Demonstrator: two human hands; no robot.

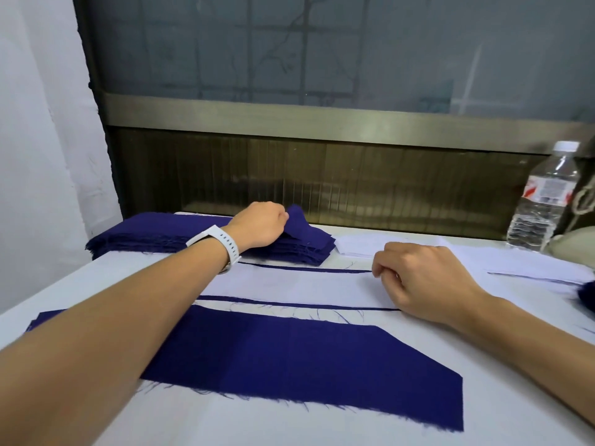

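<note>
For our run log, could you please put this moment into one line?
left hand: pinches top navy piece on stack | right hand: curled at white sheet edge, grip unclear

water bottle (544,201) | red-and-white label with a barcode-like patch | print too blurred to read | no other text

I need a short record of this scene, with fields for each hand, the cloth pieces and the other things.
Left hand: white wristband on the wrist; pinches and lifts the top dark blue fabric piece of the stack of dark blue fabric pieces.
Right hand: fingers curled at the end of a white rectangular sheet; a grip cannot be told.
Front: large dark blue fabric panel with frayed edges, flat on the white table.
Far right: clear plastic water bottle with white cap, upright.
</note>
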